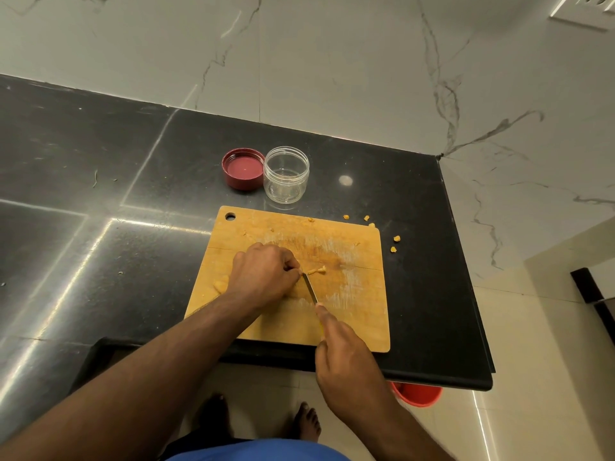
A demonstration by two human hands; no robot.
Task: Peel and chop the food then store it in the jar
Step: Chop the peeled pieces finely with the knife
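From the head view, a wooden cutting board point(349, 314) lies on the black table point(100, 194) near its front edge. The left hand point(263, 277) rests knuckles-up on the board, its fingers point(293, 264) curled and pinching a small yellowish piece of food point(316, 270) at mid-board. The right hand point(346, 357) grips a knife point(310, 287) by its yellow handle, forefinger stretched along the top, and the blade's tip meets the food just beside the left fingertips. A few chopped bits point(395, 239) lie on the table off the board's far right corner. Behind the board stands a clear jar point(286, 174), open and upright, with its red lid point(243, 168) just beside it, inner side up. An orange bucket point(417, 394) shows below the table's edge.
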